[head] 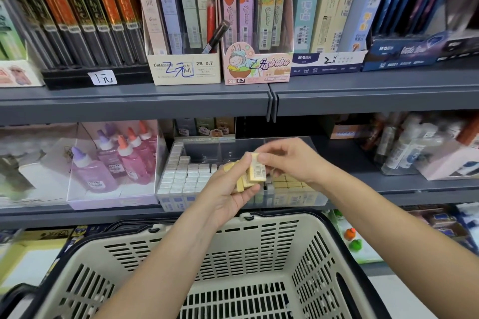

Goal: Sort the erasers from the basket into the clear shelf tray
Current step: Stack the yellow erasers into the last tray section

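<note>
My left hand [228, 189] is cupped palm-up and holds several yellow erasers [243, 184] in front of the clear shelf tray [166, 197]. My right hand [287, 160] pinches one yellow eraser [256, 169] standing on end at the top of that stack. The tray holds rows of white erasers [186, 176] on its left side and yellow erasers [287, 185] on its right; its back part is bare. The beige basket [233, 267] sits below my arms, and no erasers show in the part of it I can see.
A box of pink and purple glue bottles [116, 163] stands left of the tray. White bottles and boxes [420, 150] fill the shelf to the right. Pencil-lead boxes [181, 33] line the shelf above. The grey shelf edge [129, 212] runs just behind the basket rim.
</note>
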The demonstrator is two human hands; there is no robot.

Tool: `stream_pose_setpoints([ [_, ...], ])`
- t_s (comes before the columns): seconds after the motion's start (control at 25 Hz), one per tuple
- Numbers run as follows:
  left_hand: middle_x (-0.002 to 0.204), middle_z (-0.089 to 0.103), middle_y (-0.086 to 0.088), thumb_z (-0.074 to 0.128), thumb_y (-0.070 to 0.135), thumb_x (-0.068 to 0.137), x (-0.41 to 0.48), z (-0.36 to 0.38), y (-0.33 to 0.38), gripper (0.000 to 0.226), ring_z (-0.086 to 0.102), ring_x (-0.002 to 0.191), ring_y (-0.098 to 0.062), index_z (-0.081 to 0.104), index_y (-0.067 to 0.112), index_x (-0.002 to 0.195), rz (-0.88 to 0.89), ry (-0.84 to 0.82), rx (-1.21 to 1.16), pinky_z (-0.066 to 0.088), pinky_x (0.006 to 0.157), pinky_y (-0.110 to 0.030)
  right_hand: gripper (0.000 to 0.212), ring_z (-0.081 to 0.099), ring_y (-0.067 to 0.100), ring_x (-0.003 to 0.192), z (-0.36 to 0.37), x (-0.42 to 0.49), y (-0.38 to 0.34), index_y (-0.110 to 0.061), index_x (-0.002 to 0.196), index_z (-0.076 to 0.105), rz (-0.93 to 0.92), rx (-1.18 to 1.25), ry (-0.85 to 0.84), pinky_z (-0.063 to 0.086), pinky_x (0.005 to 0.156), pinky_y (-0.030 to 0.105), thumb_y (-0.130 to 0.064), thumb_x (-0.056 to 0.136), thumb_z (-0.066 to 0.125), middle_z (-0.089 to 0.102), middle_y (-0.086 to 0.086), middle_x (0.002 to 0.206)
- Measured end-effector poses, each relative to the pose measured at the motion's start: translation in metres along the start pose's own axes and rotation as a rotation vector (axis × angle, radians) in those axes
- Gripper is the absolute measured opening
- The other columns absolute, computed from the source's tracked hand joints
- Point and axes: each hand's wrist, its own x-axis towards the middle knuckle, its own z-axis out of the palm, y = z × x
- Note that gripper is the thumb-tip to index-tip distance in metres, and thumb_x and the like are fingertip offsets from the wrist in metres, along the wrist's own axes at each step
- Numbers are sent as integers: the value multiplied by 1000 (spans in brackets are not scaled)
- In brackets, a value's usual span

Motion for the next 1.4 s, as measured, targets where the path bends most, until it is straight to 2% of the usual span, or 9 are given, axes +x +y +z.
stream_pose_setpoints([
  [0.16,69,72,-10,69,10,81,0,-8,3,19,69,60,-16,61,5,97,20,134,-44,52,46,-21,13,67,6,67,-36,12,16,-14,94,64,133,138,221,54,57,16,-4,85,63,71,-6,76],
  [0.28,71,72,-10,68,9,82,-4,-14,4,21,70,61,-16,60,4,101,20,154,-43,52,46,-21,13,58,14,80,-58,30,34,-20,94,64,189,-370,368,48,73,25,-9,86,63,62,-1,89],
  [0.52,67,71,-9,68,9,81,-7,-14,3,15,69,60,-16,61,5,94,-6,131,-7,52,45,-21,19,54,11,89,-56,46,59,-18,101,67,252,-787,-15,40,78,22,-13,92,50,65,0,111],
  [0.8,83,72,-17,58,-5,83,-4,-5,2,21,71,73,-23,57,-3,103,-25,69,-68,55,53,-25,31,54,12,101,-61,46,50,-17,110,64,254,-761,-133,38,83,22,-12,97,37,61,-1,122],
  [0.92,95,72,-18,56,-9,82,-2,-1,-1,21,71,82,-24,60,-4,103,-6,13,21,56,58,-24,20,61,15,97,-48,32,37,-23,101,66,114,-566,66,46,80,24,-20,96,46,67,-4,104],
  [1.04,95,72,-16,61,-9,81,0,4,-4,25,71,88,-26,61,0,104,13,-12,47,56,60,-25,15,66,2,77,-27,8,14,-21,100,69,-18,-201,9,52,68,16,-26,91,57,68,-16,80],
  [1.16,92,73,-12,70,-1,76,3,11,-7,28,70,89,-22,63,5,102,25,-10,78,56,61,-24,14,65,1,79,-20,-3,6,-16,98,71,-143,-276,-39,52,73,15,-19,85,65,69,-12,85],
  [1.28,88,73,-12,72,3,76,8,15,-9,28,71,86,-20,62,0,102,46,44,39,58,65,-26,7,62,-1,59,-34,-3,6,-15,87,65,1,-106,37,51,56,13,-8,85,64,67,1,76],
  [1.4,98,70,-20,64,-4,80,13,8,-10,23,69,94,-26,59,-6,103,111,144,-39,58,75,-30,10,68,14,72,-57,8,18,-16,86,61,142,-186,251,57,68,23,-6,86,63,69,12,92],
])
